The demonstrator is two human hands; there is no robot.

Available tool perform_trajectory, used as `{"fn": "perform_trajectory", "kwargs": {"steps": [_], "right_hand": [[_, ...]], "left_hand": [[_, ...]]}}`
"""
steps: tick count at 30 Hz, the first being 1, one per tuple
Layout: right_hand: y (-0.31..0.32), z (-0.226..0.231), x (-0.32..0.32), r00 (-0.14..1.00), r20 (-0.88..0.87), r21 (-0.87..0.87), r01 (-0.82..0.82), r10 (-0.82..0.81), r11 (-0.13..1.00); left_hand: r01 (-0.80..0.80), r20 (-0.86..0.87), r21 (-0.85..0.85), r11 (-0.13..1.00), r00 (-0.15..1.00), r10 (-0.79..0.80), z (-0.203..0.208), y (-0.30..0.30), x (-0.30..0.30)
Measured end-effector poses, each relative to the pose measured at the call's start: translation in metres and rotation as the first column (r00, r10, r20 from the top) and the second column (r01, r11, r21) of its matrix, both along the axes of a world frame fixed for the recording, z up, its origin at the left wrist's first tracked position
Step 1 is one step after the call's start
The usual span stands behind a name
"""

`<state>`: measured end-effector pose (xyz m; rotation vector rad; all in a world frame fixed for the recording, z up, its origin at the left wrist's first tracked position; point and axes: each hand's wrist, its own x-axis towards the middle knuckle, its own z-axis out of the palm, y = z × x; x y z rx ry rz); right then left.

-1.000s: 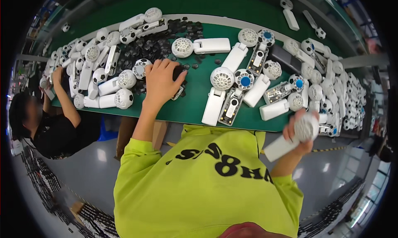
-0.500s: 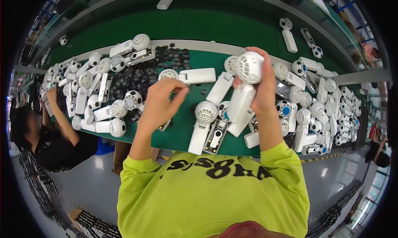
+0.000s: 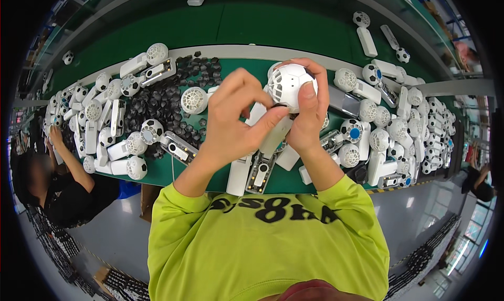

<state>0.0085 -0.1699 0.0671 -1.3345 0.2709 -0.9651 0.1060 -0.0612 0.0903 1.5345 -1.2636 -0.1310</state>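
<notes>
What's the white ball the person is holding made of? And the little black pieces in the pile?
The white ball looks like hard plastic: smooth, softly shiny, with neat grille openings. The black pieces are probably plastic too, dark with a dull sheen, but they're small, so rubber is possible.

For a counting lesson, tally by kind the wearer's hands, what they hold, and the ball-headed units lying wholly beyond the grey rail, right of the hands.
Hands (left hand, right hand): 2
Held white ball-headed unit: 1
Black piece, apparently pinched: 1
Far units (white-balled unit, black-and-white-balled unit): 2
Total: 6
</notes>
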Motion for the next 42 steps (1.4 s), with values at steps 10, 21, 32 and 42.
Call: {"fn": "perform_trajectory", "kwargs": {"steps": [10, 21, 32, 42], "right_hand": [[0.006, 0.012, -0.003, 0.999, -0.005, -0.100, -0.050, 0.050, 0.994], [0.024, 0.015, -0.007, 0.981, 0.113, -0.006, -0.161, 0.160, 0.987], [-0.003, 0.023, 0.003, 0.918, -0.246, 0.138, -0.284, 0.311, 0.949], [-0.022, 0.001, 0.009, 0.870, 0.150, 0.455, -0.482, 0.469, 0.749]], "left_hand": [[0.064, -0.145, -0.093, 0.994, 0.986, -0.077, -0.002, 0.007, 0.000], [-0.061, -0.225, -0.336, 0.940, 0.974, -0.018, 0.007, 0.011, -0.016], [-0.216, -0.257, 0.292, 0.932, 0.921, 0.294, -0.022, 0.081, 0.031], [-0.408, 0.365, 0.499, 0.765, 0.899, 0.241, -0.088, 0.080, 0.035]]}}
